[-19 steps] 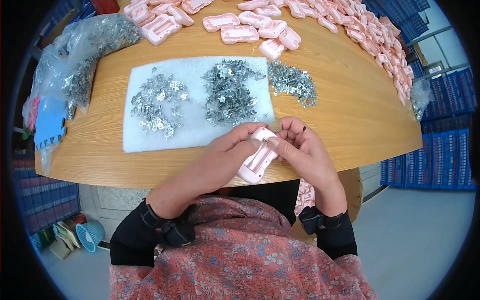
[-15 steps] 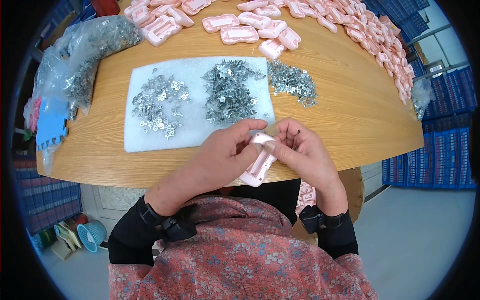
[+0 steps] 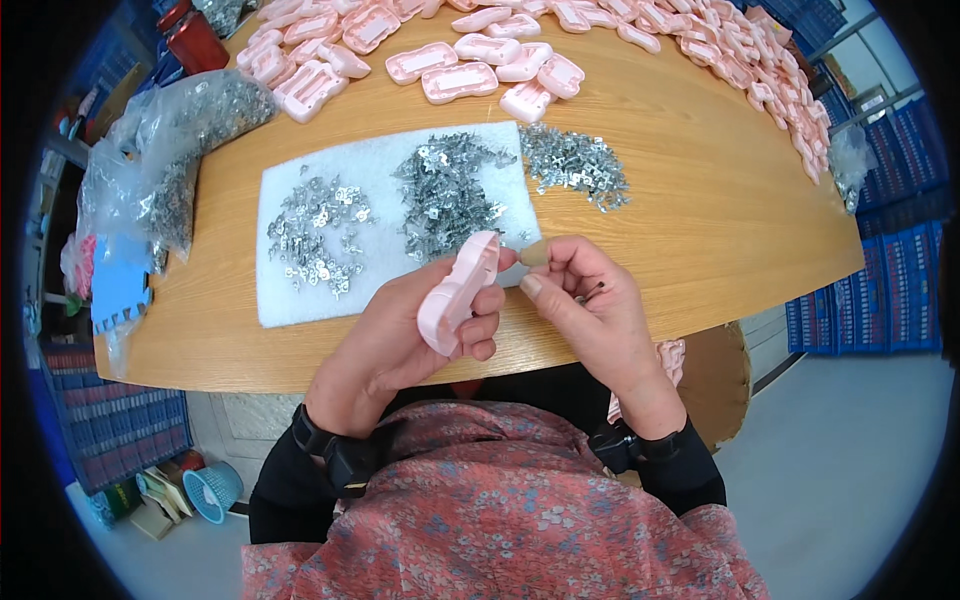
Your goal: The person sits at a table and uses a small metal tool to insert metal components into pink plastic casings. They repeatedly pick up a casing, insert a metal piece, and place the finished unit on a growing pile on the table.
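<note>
Our left hand grips the pink shell, tilted on edge above the near side of the worktop. Our right hand curls just beside it; what that grips, we cannot tell. The shell looks light, stiff, smooth; we'd pinch its long sides.

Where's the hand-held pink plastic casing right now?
In the head view, the pink plastic casing is in the left hand, near picture centre, left of the right hand, its upper end overlapping the white padded sheet.
</note>
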Demonstrator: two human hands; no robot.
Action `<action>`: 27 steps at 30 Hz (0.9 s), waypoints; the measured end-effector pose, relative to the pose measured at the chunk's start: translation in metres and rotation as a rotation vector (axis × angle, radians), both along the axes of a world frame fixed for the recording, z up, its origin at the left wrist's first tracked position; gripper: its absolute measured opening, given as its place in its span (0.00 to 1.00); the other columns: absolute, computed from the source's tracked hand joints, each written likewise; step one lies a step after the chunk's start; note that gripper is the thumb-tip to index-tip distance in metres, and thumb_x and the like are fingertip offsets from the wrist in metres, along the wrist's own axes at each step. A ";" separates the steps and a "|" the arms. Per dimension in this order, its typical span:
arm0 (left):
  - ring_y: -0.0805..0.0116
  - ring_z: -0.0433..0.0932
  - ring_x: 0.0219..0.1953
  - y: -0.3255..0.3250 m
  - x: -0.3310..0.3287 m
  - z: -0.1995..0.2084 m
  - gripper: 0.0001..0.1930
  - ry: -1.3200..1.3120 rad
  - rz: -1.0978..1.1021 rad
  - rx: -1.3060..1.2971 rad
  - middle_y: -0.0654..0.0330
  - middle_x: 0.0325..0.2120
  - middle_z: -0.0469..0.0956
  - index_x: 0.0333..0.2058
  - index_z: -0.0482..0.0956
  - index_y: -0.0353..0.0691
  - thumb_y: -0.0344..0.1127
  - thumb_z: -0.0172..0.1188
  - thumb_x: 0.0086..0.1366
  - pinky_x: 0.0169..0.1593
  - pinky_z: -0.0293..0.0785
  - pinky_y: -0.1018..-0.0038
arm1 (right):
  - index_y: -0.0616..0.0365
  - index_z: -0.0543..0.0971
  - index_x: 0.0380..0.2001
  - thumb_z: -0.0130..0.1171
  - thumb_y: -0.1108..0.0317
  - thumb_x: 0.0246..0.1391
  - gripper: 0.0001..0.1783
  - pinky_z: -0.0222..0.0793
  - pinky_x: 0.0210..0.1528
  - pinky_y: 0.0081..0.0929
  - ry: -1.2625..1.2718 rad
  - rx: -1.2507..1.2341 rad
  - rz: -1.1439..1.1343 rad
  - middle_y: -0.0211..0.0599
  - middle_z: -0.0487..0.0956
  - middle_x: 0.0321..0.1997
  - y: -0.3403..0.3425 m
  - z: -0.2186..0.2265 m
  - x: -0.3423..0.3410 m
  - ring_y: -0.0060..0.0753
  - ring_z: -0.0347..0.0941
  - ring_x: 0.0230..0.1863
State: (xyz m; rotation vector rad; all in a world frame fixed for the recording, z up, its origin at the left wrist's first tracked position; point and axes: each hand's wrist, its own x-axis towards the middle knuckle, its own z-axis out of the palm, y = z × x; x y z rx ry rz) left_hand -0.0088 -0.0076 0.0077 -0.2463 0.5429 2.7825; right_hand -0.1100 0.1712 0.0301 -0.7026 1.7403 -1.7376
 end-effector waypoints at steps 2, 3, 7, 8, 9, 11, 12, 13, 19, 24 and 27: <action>0.76 0.64 0.27 0.001 0.001 0.002 0.21 -0.003 -0.013 0.082 0.66 0.30 0.65 0.59 0.66 0.37 0.43 0.41 0.75 0.32 0.63 0.77 | 0.62 0.75 0.45 0.60 0.77 0.59 0.11 0.65 0.34 0.11 0.011 -0.052 -0.025 0.23 0.75 0.33 -0.007 0.001 0.004 0.08 0.67 0.31; 0.76 0.63 0.26 0.002 0.001 0.004 0.21 -0.022 -0.013 0.078 0.66 0.30 0.64 0.59 0.66 0.37 0.44 0.41 0.75 0.31 0.62 0.77 | 0.62 0.75 0.45 0.61 0.77 0.58 0.12 0.65 0.33 0.11 0.051 -0.037 -0.044 0.23 0.75 0.34 -0.007 -0.002 0.003 0.08 0.67 0.31; 0.79 0.61 0.21 0.006 -0.001 0.015 0.22 -0.135 0.016 0.048 0.67 0.27 0.65 0.59 0.67 0.38 0.44 0.42 0.74 0.23 0.58 0.82 | 0.61 0.75 0.46 0.66 0.74 0.55 0.16 0.64 0.30 0.12 0.173 0.013 -0.081 0.25 0.73 0.34 -0.010 -0.005 -0.001 0.10 0.65 0.29; 0.79 0.61 0.21 0.006 0.000 0.015 0.22 -0.133 0.009 0.052 0.67 0.27 0.65 0.59 0.67 0.38 0.44 0.42 0.74 0.23 0.58 0.82 | 0.61 0.75 0.46 0.67 0.74 0.54 0.17 0.64 0.30 0.12 0.196 0.025 -0.082 0.25 0.73 0.34 -0.010 -0.003 -0.001 0.10 0.65 0.28; 0.80 0.61 0.21 0.006 0.000 0.013 0.22 -0.132 0.002 0.057 0.68 0.27 0.65 0.59 0.67 0.38 0.45 0.42 0.74 0.23 0.57 0.82 | 0.62 0.76 0.46 0.67 0.73 0.54 0.17 0.63 0.29 0.13 0.193 0.026 -0.074 0.25 0.72 0.33 -0.011 -0.002 -0.001 0.10 0.65 0.27; 0.79 0.60 0.22 0.004 0.001 0.009 0.22 -0.091 -0.027 0.092 0.68 0.27 0.63 0.59 0.67 0.39 0.45 0.42 0.74 0.25 0.57 0.82 | 0.63 0.77 0.44 0.68 0.72 0.53 0.16 0.63 0.28 0.13 0.188 0.029 -0.056 0.26 0.70 0.32 -0.011 -0.001 -0.002 0.11 0.64 0.26; 0.78 0.59 0.23 0.002 0.002 0.004 0.22 -0.052 -0.051 0.121 0.68 0.27 0.62 0.59 0.67 0.39 0.45 0.42 0.74 0.27 0.57 0.81 | 0.63 0.77 0.44 0.68 0.71 0.53 0.16 0.63 0.29 0.13 0.194 0.038 -0.037 0.26 0.70 0.31 -0.012 -0.001 -0.003 0.11 0.64 0.26; 0.77 0.58 0.25 0.000 0.003 0.002 0.22 -0.012 -0.074 0.151 0.68 0.27 0.60 0.59 0.68 0.40 0.45 0.43 0.74 0.29 0.57 0.80 | 0.63 0.77 0.43 0.68 0.71 0.53 0.16 0.63 0.29 0.14 0.200 0.047 -0.018 0.25 0.69 0.31 -0.012 0.000 -0.005 0.12 0.64 0.26; 0.77 0.59 0.25 0.000 0.004 0.001 0.18 -0.034 -0.082 0.224 0.69 0.27 0.60 0.54 0.68 0.42 0.46 0.42 0.74 0.29 0.57 0.80 | 0.63 0.79 0.41 0.68 0.71 0.54 0.13 0.63 0.30 0.14 0.129 0.055 0.012 0.24 0.70 0.31 -0.012 -0.003 -0.007 0.12 0.64 0.27; 0.76 0.62 0.25 0.003 0.003 0.000 0.17 -0.025 -0.068 0.157 0.67 0.28 0.63 0.53 0.69 0.42 0.45 0.41 0.74 0.29 0.58 0.78 | 0.64 0.79 0.41 0.67 0.71 0.55 0.12 0.64 0.31 0.14 0.075 0.051 -0.025 0.23 0.72 0.32 -0.015 -0.009 -0.002 0.11 0.64 0.28; 0.75 0.63 0.26 0.008 0.002 0.002 0.17 -0.041 -0.026 0.046 0.67 0.28 0.65 0.52 0.69 0.41 0.45 0.41 0.74 0.29 0.59 0.77 | 0.65 0.79 0.42 0.66 0.72 0.56 0.12 0.64 0.31 0.13 0.126 0.048 -0.040 0.23 0.72 0.33 -0.016 -0.011 0.000 0.11 0.65 0.29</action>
